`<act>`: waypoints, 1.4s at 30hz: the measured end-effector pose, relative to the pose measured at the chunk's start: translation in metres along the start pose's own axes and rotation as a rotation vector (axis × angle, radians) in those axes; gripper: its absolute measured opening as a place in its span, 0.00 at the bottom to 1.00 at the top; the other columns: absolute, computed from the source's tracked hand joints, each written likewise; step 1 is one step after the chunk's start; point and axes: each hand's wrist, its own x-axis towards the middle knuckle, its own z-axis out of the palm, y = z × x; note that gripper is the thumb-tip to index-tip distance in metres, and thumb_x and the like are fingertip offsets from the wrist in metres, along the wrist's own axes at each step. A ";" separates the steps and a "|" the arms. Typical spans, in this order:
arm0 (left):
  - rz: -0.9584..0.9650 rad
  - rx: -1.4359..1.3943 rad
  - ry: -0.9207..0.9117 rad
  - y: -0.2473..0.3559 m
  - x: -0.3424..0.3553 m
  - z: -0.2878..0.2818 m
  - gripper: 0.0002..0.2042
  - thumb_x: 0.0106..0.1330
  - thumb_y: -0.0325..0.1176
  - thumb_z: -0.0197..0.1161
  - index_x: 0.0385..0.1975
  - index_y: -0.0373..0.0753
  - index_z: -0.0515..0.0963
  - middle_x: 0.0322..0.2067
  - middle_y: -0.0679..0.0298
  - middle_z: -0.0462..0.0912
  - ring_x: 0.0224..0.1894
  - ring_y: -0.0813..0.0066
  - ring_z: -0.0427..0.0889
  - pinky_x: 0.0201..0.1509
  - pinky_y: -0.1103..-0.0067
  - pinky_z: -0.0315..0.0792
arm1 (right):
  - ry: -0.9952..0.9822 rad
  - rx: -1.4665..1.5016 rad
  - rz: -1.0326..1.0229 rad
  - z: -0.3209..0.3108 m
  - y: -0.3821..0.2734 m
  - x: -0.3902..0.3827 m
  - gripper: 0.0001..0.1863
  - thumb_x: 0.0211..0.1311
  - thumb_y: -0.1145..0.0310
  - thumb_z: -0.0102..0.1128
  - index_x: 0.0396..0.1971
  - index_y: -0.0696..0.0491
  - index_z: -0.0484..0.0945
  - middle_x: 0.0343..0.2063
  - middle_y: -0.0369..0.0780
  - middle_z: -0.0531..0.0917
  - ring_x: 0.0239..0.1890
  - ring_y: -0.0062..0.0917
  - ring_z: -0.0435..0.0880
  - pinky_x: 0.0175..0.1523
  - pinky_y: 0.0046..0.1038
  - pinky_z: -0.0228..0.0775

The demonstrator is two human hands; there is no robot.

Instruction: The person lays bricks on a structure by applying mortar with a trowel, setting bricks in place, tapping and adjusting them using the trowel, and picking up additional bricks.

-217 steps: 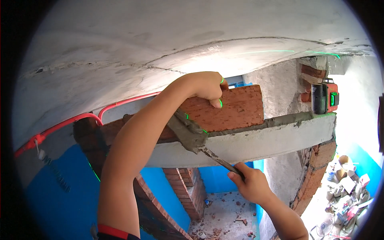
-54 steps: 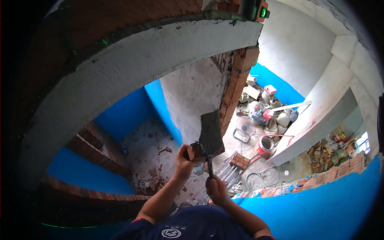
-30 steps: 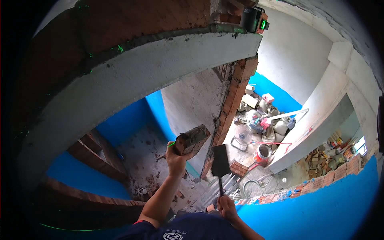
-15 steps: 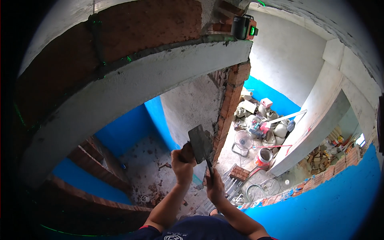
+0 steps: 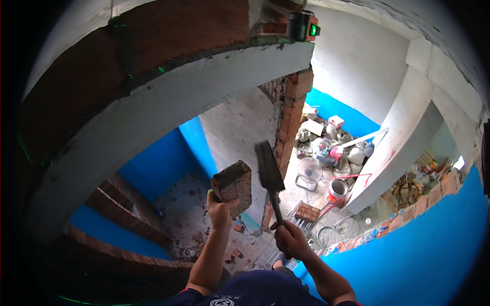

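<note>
My left hand (image 5: 220, 214) is closed round a brick (image 5: 236, 186), tilted upward, with grey mortar on it. Just to its right, the dark blade of a mortar-coated trowel (image 5: 270, 166) is raised apart from the brick; its handle is in the fingers of my right hand (image 5: 290, 237). Above both hands runs a white concrete beam (image 5: 168, 92), with a brick course and mortar joint (image 5: 184, 30) on top and small green laser glints. An orange and black laser level (image 5: 301, 26) sits at the beam's right end.
Below lie a rubble-strewn floor (image 5: 189, 214), low brick partitions (image 5: 122, 222) on the left, a fan (image 5: 310, 171), sacks and debris (image 5: 344, 153), a bucket (image 5: 337, 188) and stacked bricks (image 5: 308, 212). A blue wall with broken brick top (image 5: 418, 245) curves along the right.
Since half a second ago the trowel has moved right, off the brick, and the brick shows more fully. Seven seconds ago my hands were up at the brick course under the ceiling.
</note>
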 end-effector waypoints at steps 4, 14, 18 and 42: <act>-0.195 -0.055 -0.035 0.012 -0.016 0.014 0.27 0.36 0.08 0.61 0.40 0.36 0.70 0.37 0.63 0.78 0.40 0.66 0.79 0.48 0.74 0.75 | -0.318 0.148 0.048 0.011 -0.010 0.021 0.16 0.75 0.56 0.41 0.31 0.53 0.68 0.15 0.28 0.64 0.13 0.12 0.61 0.18 0.17 0.54; -0.252 -0.182 -0.087 0.013 -0.057 0.014 0.26 0.34 0.10 0.58 0.39 0.37 0.71 0.36 0.64 0.77 0.38 0.70 0.79 0.42 0.77 0.75 | -0.248 -0.115 -0.003 0.021 0.020 0.052 0.23 0.74 0.48 0.38 0.27 0.50 0.68 0.14 0.29 0.67 0.13 0.13 0.65 0.16 0.17 0.55; -0.213 -0.128 -0.091 0.011 -0.054 0.011 0.28 0.33 0.09 0.58 0.40 0.37 0.71 0.38 0.62 0.79 0.41 0.66 0.80 0.46 0.73 0.77 | -0.100 -0.103 -0.155 -0.001 0.035 0.063 0.24 0.74 0.48 0.37 0.25 0.50 0.67 0.14 0.30 0.68 0.13 0.14 0.65 0.16 0.19 0.55; -0.293 0.066 0.013 0.002 -0.058 0.030 0.25 0.36 0.12 0.60 0.39 0.35 0.69 0.38 0.61 0.75 0.41 0.68 0.77 0.44 0.75 0.75 | -0.253 -0.036 -0.159 -0.033 0.087 0.069 0.31 0.72 0.41 0.32 0.20 0.52 0.67 0.12 0.34 0.67 0.11 0.20 0.64 0.17 0.23 0.54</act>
